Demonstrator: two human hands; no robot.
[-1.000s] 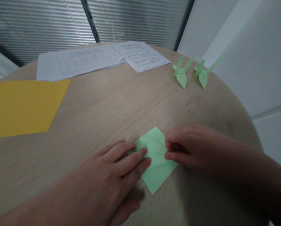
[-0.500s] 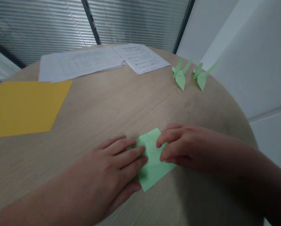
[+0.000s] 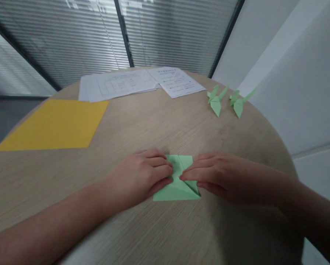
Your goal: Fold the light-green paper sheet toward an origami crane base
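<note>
A folded piece of light green paper (image 3: 178,191) lies on the round wooden table (image 3: 159,121) in front of me. My left hand (image 3: 141,175) rests on its left part, fingers curled and pressing down on the paper. My right hand (image 3: 214,175) comes in from the right, fingers held together and pressing the paper's right part. The fingertips of both hands nearly meet over the middle crease. Part of the paper is hidden under the fingers.
Two folded green paper cranes (image 3: 217,101) (image 3: 238,102) stand at the far right of the table. A yellow sheet (image 3: 57,125) lies at the left. White printed sheets (image 3: 126,82) lie at the far edge. Blinds and a white wall stand behind.
The green paper has turned from a diamond to a shape with a flat bottom edge. Both hands have closed in over its middle. The camera has tilted up and back.
</note>
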